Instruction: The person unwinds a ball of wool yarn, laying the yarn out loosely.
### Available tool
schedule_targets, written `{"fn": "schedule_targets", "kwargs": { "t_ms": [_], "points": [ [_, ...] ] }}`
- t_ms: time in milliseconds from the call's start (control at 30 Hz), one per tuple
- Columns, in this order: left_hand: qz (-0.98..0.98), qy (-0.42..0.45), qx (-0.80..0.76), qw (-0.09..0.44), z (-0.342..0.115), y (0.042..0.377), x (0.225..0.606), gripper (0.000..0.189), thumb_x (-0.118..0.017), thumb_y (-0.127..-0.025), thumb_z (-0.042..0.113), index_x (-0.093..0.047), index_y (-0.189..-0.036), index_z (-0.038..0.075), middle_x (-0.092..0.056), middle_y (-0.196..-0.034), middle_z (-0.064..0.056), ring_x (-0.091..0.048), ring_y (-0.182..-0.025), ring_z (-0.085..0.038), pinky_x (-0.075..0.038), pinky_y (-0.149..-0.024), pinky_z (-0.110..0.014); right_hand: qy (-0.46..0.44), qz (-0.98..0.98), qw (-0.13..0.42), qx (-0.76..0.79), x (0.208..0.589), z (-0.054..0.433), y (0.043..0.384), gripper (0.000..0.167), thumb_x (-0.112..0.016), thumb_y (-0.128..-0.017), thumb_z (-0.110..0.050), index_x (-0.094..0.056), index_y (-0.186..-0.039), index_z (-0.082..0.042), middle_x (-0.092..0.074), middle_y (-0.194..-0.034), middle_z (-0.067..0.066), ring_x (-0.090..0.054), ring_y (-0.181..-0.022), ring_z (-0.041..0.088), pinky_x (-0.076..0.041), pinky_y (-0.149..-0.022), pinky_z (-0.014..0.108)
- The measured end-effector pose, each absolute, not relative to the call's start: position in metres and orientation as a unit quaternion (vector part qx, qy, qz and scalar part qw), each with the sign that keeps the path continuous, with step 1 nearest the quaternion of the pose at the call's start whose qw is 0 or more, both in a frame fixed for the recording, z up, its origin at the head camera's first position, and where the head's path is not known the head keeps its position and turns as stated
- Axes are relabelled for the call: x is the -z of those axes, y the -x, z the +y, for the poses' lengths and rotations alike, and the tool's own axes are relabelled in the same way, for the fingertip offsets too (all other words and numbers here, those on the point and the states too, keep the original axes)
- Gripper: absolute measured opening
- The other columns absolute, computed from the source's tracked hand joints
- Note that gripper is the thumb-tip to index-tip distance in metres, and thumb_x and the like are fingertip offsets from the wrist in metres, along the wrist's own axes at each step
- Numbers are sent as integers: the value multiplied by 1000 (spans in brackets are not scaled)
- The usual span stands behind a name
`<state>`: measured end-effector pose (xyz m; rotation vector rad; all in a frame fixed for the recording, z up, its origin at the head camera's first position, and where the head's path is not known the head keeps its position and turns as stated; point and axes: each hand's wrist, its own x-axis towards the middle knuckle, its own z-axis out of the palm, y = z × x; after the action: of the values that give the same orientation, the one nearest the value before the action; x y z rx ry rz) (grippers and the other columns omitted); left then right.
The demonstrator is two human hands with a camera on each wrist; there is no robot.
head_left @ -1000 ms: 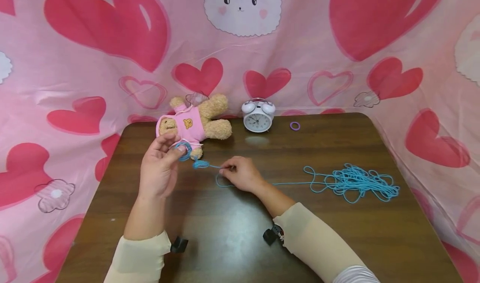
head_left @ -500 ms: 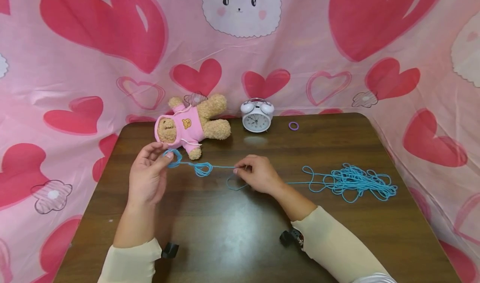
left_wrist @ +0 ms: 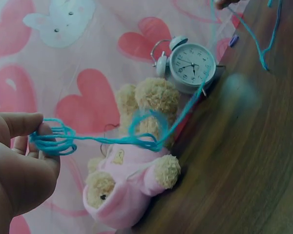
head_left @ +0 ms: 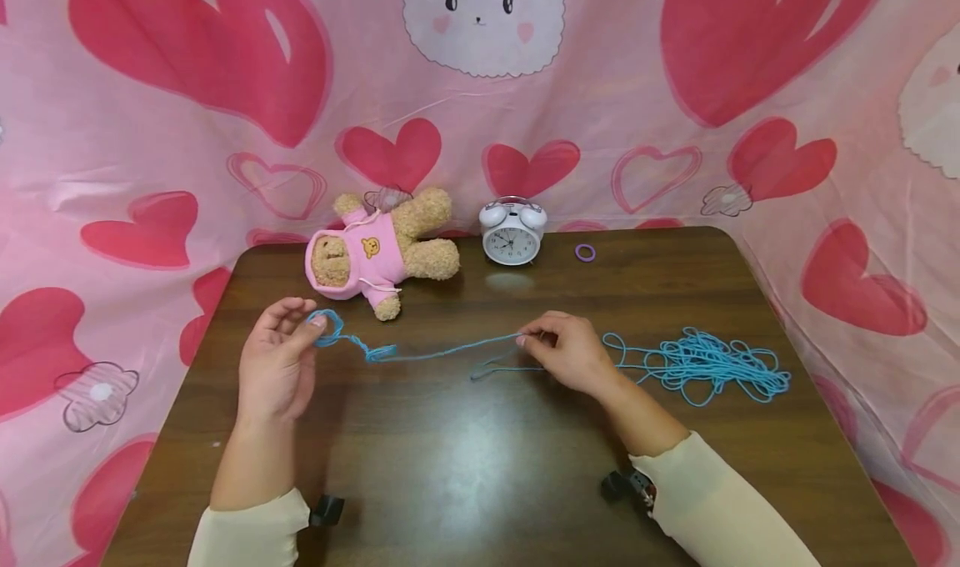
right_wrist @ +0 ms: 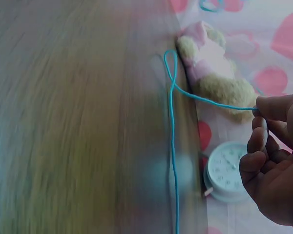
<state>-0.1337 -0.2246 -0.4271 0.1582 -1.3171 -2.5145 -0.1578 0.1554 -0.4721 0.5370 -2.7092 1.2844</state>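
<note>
My left hand [head_left: 277, 358] pinches a small coil of blue cord [head_left: 327, 327] between thumb and forefinger, above the left of the table. From this coil the cord runs right through a second small bundle of loops [head_left: 380, 353], which hangs in the air. My right hand [head_left: 570, 352] pinches the far end of that stretch between thumb and forefinger. Past the right fingers the cord [right_wrist: 172, 126] doubles back in a narrow loop, as the right wrist view shows. It leads to a loose pile of blue cord [head_left: 716, 367] on the table's right side.
A teddy bear [head_left: 378, 254] in a pink hoodie lies at the back left of the brown table [head_left: 465, 467]. Beside it stand a white alarm clock [head_left: 512, 238] and, lying flat, a purple ring [head_left: 585, 253]. A pink heart-printed cloth [head_left: 555, 108] hangs behind.
My right hand has moved right, drawing out a longer stretch of cord. My left hand has shifted left and slightly down with the coil. The hanging bundle of loops has become narrower.
</note>
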Motion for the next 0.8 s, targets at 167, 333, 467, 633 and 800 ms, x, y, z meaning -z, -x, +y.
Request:
{"fn": "schedule_targets", "kwargs": {
  "t_ms": [167,333,467,633,800],
  "points": [
    [-453,-61,875,160,-232,132,430,29,-60,-91,-24,-62,-109,-1,-68,-99,-10,-69,-88,-19,-60,-74,-24,-160,-896,58,-410,469,178,156,6,-80,-91,-19,-82,-97,-17,-68,-85,-10,-57,-72,10,-48,-62,26],
    [-446,-70,876,167,-240,130,431,29,-60,-91,-25,-61,-110,-3,-67,-100,-11,-68,-89,-20,-60,-75,-25,-152,-903,76,-395,464,202,152,6,-80,-92,-19,-81,-97,-16,-68,-85,-9,-56,-71,11,-46,-60,26],
    [-438,-76,879,174,-245,129,430,29,-58,-90,-26,-60,-110,-4,-66,-100,-12,-67,-91,-20,-60,-75,-24,-141,-908,92,-384,461,222,147,4,-80,-93,-20,-81,-97,-18,-68,-84,-9,-55,-70,11,-44,-59,24],
    [-429,-73,883,177,-250,127,430,29,-58,-91,-26,-60,-110,-4,-66,-100,-12,-67,-91,-21,-60,-75,-25,-124,-916,107,-366,457,244,141,4,-79,-94,-20,-81,-96,-18,-67,-81,-9,-54,-68,9,-43,-57,21],
    [-425,-80,882,186,-255,126,430,30,-58,-90,-26,-60,-110,-5,-67,-100,-13,-67,-90,-21,-60,-75,-25,-117,-919,123,-355,451,263,134,3,-79,-93,-17,-81,-96,-17,-65,-79,-8,-52,-66,8,-41,-55,21]
  ]
}}
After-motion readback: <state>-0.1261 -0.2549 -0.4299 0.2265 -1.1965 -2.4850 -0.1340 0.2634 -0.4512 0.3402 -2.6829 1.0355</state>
